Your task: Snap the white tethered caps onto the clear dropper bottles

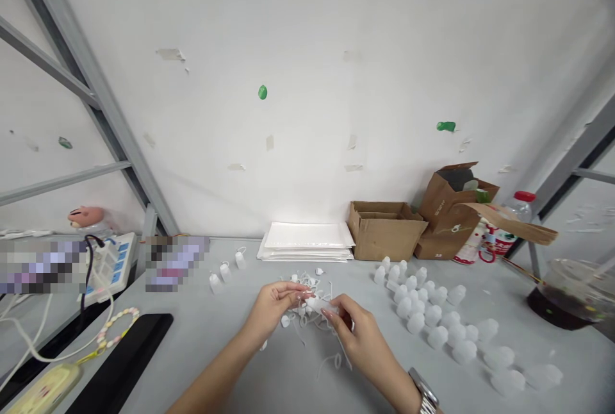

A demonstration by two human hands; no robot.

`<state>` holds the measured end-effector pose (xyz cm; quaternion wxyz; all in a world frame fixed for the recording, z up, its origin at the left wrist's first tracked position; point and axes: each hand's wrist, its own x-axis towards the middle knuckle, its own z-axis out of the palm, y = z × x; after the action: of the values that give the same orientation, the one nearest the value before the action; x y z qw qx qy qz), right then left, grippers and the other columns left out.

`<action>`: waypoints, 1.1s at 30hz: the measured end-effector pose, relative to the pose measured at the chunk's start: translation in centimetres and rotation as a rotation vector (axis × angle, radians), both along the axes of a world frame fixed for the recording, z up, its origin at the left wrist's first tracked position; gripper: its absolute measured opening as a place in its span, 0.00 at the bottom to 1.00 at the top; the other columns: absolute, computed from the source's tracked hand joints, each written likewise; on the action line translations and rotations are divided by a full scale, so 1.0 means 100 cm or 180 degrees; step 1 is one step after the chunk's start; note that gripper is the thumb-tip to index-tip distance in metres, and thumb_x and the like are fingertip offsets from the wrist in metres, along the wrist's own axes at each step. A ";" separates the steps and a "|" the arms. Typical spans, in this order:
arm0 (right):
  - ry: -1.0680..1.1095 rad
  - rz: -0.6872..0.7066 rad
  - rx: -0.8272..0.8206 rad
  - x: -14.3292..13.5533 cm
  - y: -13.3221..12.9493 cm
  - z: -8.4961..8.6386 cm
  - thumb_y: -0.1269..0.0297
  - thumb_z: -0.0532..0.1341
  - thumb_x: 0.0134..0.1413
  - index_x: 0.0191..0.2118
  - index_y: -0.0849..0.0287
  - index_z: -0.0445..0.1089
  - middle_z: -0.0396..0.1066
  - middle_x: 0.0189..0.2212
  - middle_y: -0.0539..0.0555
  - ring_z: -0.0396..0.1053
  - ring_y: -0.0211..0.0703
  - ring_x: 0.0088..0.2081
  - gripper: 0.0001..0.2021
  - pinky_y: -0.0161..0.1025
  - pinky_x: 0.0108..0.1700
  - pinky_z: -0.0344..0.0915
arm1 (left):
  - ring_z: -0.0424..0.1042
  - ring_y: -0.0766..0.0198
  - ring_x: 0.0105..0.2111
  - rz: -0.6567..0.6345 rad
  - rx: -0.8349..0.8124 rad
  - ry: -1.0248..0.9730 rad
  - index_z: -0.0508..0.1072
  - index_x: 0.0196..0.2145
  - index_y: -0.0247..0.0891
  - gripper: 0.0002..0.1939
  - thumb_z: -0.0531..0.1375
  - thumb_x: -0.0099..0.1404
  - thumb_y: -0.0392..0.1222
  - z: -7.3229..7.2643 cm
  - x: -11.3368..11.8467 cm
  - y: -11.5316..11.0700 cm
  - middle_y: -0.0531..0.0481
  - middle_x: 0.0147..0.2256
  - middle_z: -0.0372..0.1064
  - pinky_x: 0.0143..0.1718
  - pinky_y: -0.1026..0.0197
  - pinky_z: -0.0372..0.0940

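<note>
My left hand pinches a small white piece at one end of a translucent white bottle. My right hand grips the other end of that bottle between thumb and fingers. Around and beneath my fingertips lies a pile of white caps with thin straps. Several translucent bottles stand or lie in rows to the right of my right hand. On the left, three small bottles with looped caps stand on the grey table.
Behind my hands are a stack of white sheets, an open cardboard box and a brown paper bag. A dark drink cup sits far right. A black pad and a power strip lie left.
</note>
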<state>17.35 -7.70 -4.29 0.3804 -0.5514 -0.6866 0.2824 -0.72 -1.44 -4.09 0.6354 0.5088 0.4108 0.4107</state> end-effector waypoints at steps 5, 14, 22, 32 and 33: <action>0.0060 -0.0018 -0.0025 -0.002 0.002 -0.005 0.58 0.50 0.58 0.27 0.57 0.59 0.61 0.21 0.47 0.58 0.38 0.24 0.12 0.32 0.28 0.53 | 0.75 0.54 0.35 0.0047 0.0097 0.0094 0.77 0.31 0.33 0.18 0.66 0.46 0.50 -0.012 0.004 0.000 0.41 0.33 0.77 0.40 0.55 0.67; 0.1299 0.0119 -0.0606 -0.008 0.012 -0.019 0.45 0.48 0.56 0.29 0.57 0.60 0.58 0.19 0.45 0.56 0.36 0.21 0.19 0.33 0.25 0.55 | 0.70 0.52 0.45 0.0080 0.0072 -0.0361 0.75 0.40 0.36 0.25 0.68 0.43 0.49 0.009 0.011 -0.013 0.41 0.42 0.74 0.46 0.55 0.64; 0.1563 0.0444 -0.0830 -0.014 0.009 -0.022 0.42 0.50 0.53 0.42 0.60 0.64 0.61 0.19 0.46 0.59 0.35 0.19 0.25 0.33 0.23 0.58 | 0.74 0.56 0.35 0.0402 0.0831 0.0776 0.76 0.33 0.34 0.14 0.61 0.52 0.47 0.004 0.006 -0.014 0.45 0.34 0.77 0.38 0.58 0.67; 0.1266 0.0201 -0.0836 -0.010 0.008 -0.017 0.47 0.49 0.56 0.47 0.61 0.63 0.61 0.20 0.46 0.60 0.36 0.20 0.23 0.34 0.24 0.59 | 0.71 0.51 0.40 0.1848 0.1202 0.2803 0.72 0.34 0.39 0.08 0.57 0.56 0.42 -0.024 -0.062 0.046 0.44 0.36 0.75 0.43 0.54 0.61; 0.1243 0.0213 -0.0848 -0.011 0.008 -0.016 0.47 0.49 0.56 0.47 0.61 0.63 0.61 0.20 0.46 0.60 0.35 0.20 0.23 0.34 0.24 0.58 | 0.72 0.51 0.40 0.1867 0.1208 0.2891 0.72 0.34 0.39 0.08 0.57 0.56 0.42 -0.027 -0.064 0.048 0.44 0.35 0.75 0.42 0.55 0.61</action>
<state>16.26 -6.94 -5.92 0.4203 -0.5086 -0.5746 0.4843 -7.12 3.31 -6.80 0.1521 0.6041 0.6856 0.3766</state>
